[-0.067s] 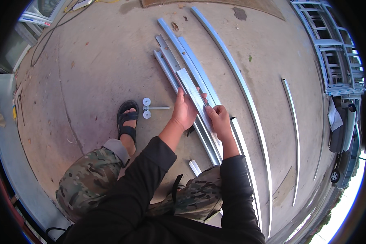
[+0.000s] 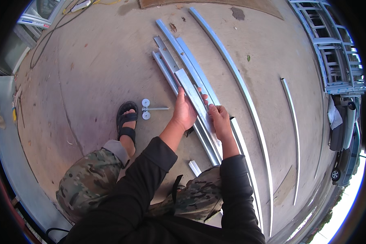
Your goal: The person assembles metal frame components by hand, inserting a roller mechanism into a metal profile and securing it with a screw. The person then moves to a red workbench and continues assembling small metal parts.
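Observation:
A shiny straight metal bar (image 2: 190, 88), seemingly a channel or square tube, slants through the middle of the view, raised over other lengths on the ground. My left hand (image 2: 184, 110) wraps round it from beneath, thumb on the near side and fingertips showing past the far edge. Lower along the same bar, my right hand (image 2: 221, 118) pinches its right edge with bent fingers. Under and beside it lie several parallel metal profiles (image 2: 166, 30). To the left, a roller fitting (image 2: 146, 109) with two pale wheels and a bolt rests on the concrete.
Long metal tubes (image 2: 248, 95) lie to the right. A short metal offcut (image 2: 194, 167) is near my knee. My sandalled foot (image 2: 127, 122) stands left of the bars. Stacked metal frames (image 2: 327, 44) and a parked vehicle (image 2: 346, 162) are at the far right. A cable (image 2: 49, 38) trails at upper left.
The whole view has shifted very slightly. Both hands keep the same hold on the metal bar.

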`<move>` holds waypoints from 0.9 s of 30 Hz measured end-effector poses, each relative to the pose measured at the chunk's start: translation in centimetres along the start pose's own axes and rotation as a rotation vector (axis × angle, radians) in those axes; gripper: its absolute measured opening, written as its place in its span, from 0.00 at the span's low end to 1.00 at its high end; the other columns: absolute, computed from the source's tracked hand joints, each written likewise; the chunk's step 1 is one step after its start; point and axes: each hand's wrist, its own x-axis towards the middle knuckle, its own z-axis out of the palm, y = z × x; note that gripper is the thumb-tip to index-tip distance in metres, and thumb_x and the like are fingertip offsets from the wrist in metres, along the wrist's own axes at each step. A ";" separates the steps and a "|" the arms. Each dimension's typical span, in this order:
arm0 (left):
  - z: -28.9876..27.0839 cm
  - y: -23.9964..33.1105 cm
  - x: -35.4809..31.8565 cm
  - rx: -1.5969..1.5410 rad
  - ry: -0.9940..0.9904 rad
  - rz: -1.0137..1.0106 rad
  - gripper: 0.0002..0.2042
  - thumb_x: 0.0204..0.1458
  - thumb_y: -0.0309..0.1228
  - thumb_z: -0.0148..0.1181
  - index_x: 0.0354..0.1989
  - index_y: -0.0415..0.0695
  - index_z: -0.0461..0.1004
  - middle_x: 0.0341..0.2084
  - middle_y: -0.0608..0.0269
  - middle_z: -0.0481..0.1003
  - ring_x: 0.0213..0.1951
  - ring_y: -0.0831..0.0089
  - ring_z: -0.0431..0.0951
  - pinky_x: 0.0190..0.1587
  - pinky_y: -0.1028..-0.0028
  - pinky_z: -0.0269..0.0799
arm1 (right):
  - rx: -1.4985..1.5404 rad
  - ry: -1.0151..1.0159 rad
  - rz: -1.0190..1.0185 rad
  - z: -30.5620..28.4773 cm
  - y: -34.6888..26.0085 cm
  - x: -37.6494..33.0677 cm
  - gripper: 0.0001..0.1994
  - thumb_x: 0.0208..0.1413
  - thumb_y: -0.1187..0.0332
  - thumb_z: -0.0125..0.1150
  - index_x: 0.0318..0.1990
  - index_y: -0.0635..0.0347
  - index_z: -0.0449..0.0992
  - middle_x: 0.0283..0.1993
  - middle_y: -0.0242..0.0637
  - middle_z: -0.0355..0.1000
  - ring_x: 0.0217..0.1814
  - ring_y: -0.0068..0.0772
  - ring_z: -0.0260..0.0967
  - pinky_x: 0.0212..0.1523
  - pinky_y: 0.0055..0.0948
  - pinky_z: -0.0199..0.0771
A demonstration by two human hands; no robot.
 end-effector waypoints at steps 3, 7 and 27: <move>0.6 -0.1 0.1 -0.007 0.046 -0.018 0.36 0.59 0.68 0.32 0.44 0.44 0.70 0.36 0.54 0.75 0.45 0.57 0.74 0.54 0.60 0.70 | 0.259 -0.100 0.122 -0.1 -0.3 -0.3 0.22 0.66 0.53 0.55 0.46 0.69 0.75 0.39 0.36 0.74 0.39 0.23 0.67 0.40 0.28 0.69; 0.6 0.0 -0.1 -0.049 0.040 -0.062 0.36 0.58 0.70 0.34 0.38 0.44 0.69 0.35 0.53 0.75 0.47 0.55 0.74 0.55 0.57 0.70 | 0.210 -0.254 0.069 0.1 -0.5 -0.7 0.22 0.67 0.57 0.55 0.55 0.70 0.74 0.45 0.35 0.75 0.45 0.23 0.68 0.50 0.26 0.68; 0.6 -0.6 -0.9 0.140 0.028 0.204 0.26 0.61 0.52 0.54 0.55 0.43 0.65 0.47 0.57 0.75 0.50 0.63 0.75 0.57 0.63 0.70 | -0.024 -0.139 -0.205 0.2 -1.8 -2.7 0.18 0.59 0.64 0.66 0.51 0.69 0.77 0.38 0.32 0.77 0.39 0.19 0.70 0.42 0.23 0.71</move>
